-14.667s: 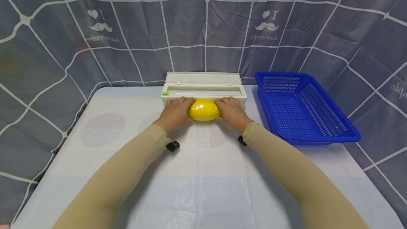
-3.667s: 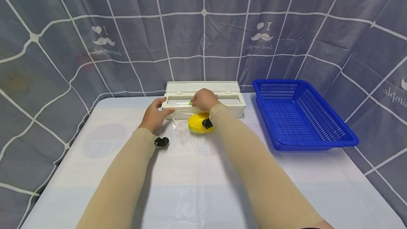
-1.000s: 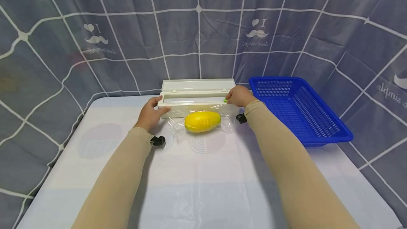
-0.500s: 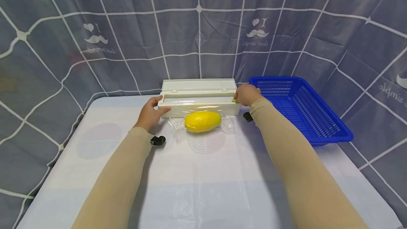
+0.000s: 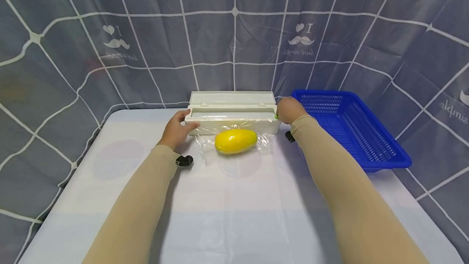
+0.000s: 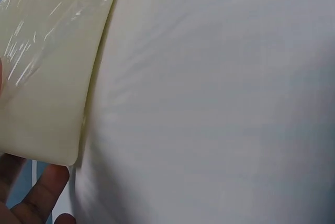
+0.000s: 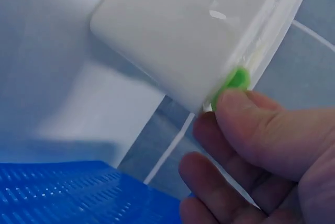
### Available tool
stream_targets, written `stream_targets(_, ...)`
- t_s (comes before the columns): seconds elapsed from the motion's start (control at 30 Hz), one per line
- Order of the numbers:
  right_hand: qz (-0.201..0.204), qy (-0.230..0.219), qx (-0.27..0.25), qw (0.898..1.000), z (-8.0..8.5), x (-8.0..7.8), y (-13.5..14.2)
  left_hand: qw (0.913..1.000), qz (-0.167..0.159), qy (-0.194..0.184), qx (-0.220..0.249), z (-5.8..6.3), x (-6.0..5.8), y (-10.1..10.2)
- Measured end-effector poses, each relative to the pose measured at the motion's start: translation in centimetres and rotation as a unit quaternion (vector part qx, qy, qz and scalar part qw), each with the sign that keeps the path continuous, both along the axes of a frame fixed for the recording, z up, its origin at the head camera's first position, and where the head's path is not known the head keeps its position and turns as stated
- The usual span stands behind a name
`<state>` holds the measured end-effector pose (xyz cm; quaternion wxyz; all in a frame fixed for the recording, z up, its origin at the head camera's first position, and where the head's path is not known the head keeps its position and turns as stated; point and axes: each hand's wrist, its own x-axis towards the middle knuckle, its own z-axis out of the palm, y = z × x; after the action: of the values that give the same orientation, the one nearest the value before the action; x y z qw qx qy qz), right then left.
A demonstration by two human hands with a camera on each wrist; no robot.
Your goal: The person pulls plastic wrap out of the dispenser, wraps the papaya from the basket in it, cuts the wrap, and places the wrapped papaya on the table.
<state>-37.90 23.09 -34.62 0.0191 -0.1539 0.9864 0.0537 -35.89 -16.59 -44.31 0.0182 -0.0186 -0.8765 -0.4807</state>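
A white cling film dispenser point(image 5: 269, 127) stands at the back of the table with its lid point(image 5: 232, 97) raised. My left hand point(image 5: 174, 131) grips its left end, thumb on the front wall and fingers at the end. At the right end, my right hand point(image 5: 290, 110) pinches the small green slide cutter point(image 7: 239, 79) between thumb and forefinger; the other fingers curl below. Just in front of the dispenser lies a yellow oval fruit point(image 5: 235, 141), shaped like a papaya. Clear cling film point(image 5: 206, 142) lies over and around it and reaches up to the dispenser's front edge.
A blue plastic basket point(image 5: 384, 165) stands on the right of the table, close to my right hand and forearm. Behind the table hangs a grey curtain point(image 5: 205, 36) with white lines. The table point(image 5: 227, 223) has a pale printed cover.
My right hand has slid the green cutter from the left, through the middle, to the dispenser's right end. Earlier both hands held the fruit; my left hand now stays on the dispenser.
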Motion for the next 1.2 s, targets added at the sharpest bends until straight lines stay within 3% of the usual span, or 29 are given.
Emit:
stream_targets(0.2, -0.022, -0.024, -0.041, 0.999, -0.2, 0.7, -1.0, 0.9995, -0.001, -0.004, -0.032, 0.5, 0.0, 0.0)
stream_targets(0.4, 0.017, -0.041, -0.121, 0.992, -0.9, 1.3, -2.9, 0.9981, -0.004, -0.02, -0.058, 1.1, 0.3, 0.1)
stream_targets(0.53, 0.037, -0.023, -0.126, 0.991, -1.5, 1.3, -3.2, 0.9964, -0.007, -0.022, -0.082, 1.3, 0.4, 0.3)
stream_targets(0.73, 0.028, -0.01, -0.146, 0.989, -2.2, 1.2, -2.9, 0.9937, -0.017, -0.021, -0.109, 1.5, 0.4, -0.1)
stream_targets(1.2, 0.034, 0.015, -0.137, 0.99, -2.6, 1.6, -3.2, 0.9913, -0.035, -0.013, -0.126, 1.7, 0.7, -0.1)
